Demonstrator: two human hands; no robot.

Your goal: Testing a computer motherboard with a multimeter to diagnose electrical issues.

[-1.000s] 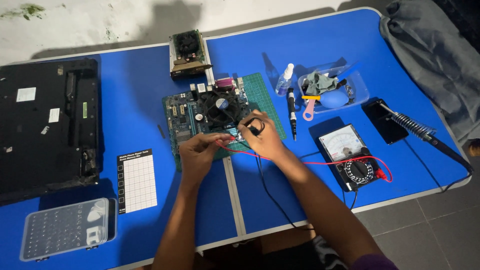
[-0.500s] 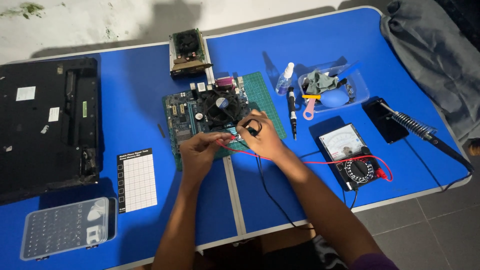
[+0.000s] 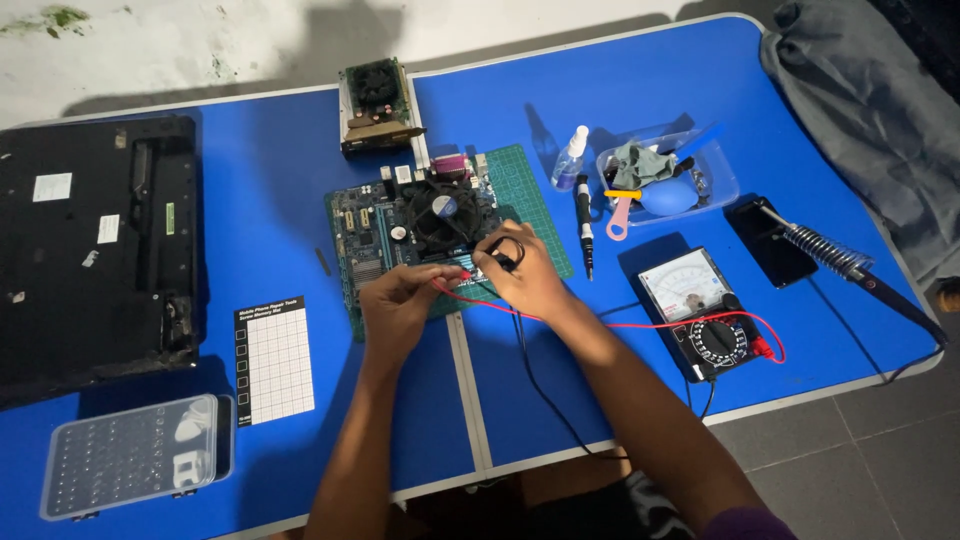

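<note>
A blue folding table (image 3: 620, 90) stands on grey floor tiles (image 3: 850, 460). On it, a green circuit board with a black fan (image 3: 415, 225). Left hand (image 3: 395, 305), grip closed, pinches a red probe lead (image 3: 455, 280); right hand (image 3: 525, 275) pinches a black probe lead (image 3: 505, 258), both at the board's near edge.

On a blue folding table (image 3: 260, 210), the left hand (image 3: 400, 305) pinches a red probe (image 3: 462, 275) against the lower edge of a blue motherboard (image 3: 375, 240) with a round cooling fan (image 3: 440, 215). The right hand (image 3: 525, 270) holds what seems to be the black probe (image 3: 505, 258) just beside it. Red and black leads run to an analog multimeter (image 3: 700, 310) on the right. A black laptop base (image 3: 90, 250) lies at far left, and a clear screw case (image 3: 130, 455) sits near the front edge.
</note>
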